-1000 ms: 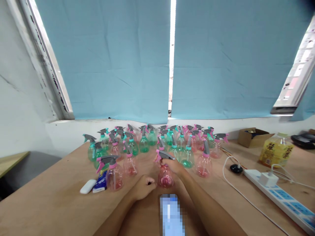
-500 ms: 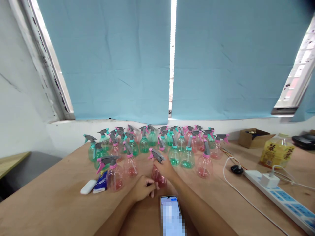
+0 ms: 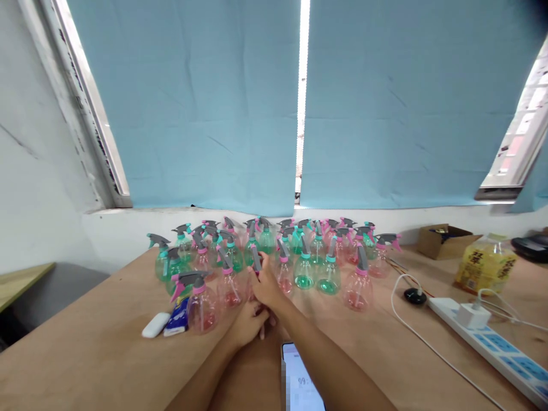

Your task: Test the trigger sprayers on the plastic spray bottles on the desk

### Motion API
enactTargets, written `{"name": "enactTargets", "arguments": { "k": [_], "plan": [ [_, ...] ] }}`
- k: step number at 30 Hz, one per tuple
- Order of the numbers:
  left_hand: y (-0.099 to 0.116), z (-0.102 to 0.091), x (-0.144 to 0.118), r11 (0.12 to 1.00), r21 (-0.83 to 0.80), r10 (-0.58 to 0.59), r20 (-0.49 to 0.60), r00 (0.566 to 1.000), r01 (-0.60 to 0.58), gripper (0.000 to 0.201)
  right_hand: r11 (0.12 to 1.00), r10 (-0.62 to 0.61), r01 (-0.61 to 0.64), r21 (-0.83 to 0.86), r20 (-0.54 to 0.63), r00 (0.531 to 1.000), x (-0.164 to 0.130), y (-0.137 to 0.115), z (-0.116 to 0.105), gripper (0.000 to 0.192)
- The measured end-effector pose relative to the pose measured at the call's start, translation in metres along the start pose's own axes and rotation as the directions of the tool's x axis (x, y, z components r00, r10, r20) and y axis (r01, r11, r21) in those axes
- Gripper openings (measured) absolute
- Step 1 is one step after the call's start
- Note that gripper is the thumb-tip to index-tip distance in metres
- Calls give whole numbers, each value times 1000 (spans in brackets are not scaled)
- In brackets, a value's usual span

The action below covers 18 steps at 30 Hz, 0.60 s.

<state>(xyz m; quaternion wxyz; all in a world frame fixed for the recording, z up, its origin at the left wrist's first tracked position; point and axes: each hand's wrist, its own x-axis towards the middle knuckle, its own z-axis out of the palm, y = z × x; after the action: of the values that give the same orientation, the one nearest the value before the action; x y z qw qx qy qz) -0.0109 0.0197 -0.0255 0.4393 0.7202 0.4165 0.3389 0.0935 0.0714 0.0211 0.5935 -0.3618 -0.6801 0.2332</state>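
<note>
My right hand (image 3: 266, 285) is wrapped round the neck of a pink spray bottle whose grey sprayer head (image 3: 256, 260) sticks up above the fingers. Most of that bottle's body is hidden by my hands. Just below it, my left hand (image 3: 249, 324) rests low over the table with its fingers curled in, and nothing shows in them. A clear pink spray bottle (image 3: 230, 290) stands just left of the held one, and another pink spray bottle (image 3: 203, 311) is nearer on the left. On the right of my hand stands a pink spray bottle (image 3: 284, 278).
Several green and pink spray bottles (image 3: 328, 278) fill the table's back. A phone (image 3: 299, 377) lies beneath my right forearm. At left are a white case (image 3: 156, 325) and blue packet (image 3: 177, 317); at right, a power strip (image 3: 492, 348), yellow jug (image 3: 486, 265) and cardboard box (image 3: 445, 242).
My right hand has shifted left with the pink bottle. Its sprayer head has turned from pointing left to nearly end-on. My left hand has barely moved, and more of the bottle behind shows.
</note>
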Motion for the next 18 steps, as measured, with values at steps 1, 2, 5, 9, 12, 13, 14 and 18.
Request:
{"name": "enactTargets", "arguments": {
  "k": [1,2,5,9,12,13,14,18],
  "plan": [
    [-1,0,2,1000,-5,-5,-35,999,5,22,1000,10,-10,5,4,1000,2,1,2,52],
    [-2,0,3,1000,-4,-16,-70,997,16,23,1000,22,-22,14,10,1000,3,1,3,53],
    [-4,-2,6,998,-13,-58,-147,987,57,24,999,43,-44,26,51,998,2,0,4,60],
    [-4,-2,8,998,-38,-65,-168,984,59,24,1000,25,-24,-20,40,999,-7,-14,-6,81],
    [-5,-2,9,996,-76,-58,-162,985,46,26,992,-107,100,-78,-90,990,-4,-30,-26,71],
    [-5,-3,10,994,-94,-62,-160,985,47,30,980,-176,161,-113,-129,976,0,-34,-35,65],
    [-6,-3,10,992,-111,-70,-158,985,53,35,966,-228,208,-152,-137,964,5,-37,-43,59],
    [-6,-5,11,987,-126,-118,-150,982,99,49,935,-208,154,-319,-144,967,29,-29,-69,46]
  ]
}}
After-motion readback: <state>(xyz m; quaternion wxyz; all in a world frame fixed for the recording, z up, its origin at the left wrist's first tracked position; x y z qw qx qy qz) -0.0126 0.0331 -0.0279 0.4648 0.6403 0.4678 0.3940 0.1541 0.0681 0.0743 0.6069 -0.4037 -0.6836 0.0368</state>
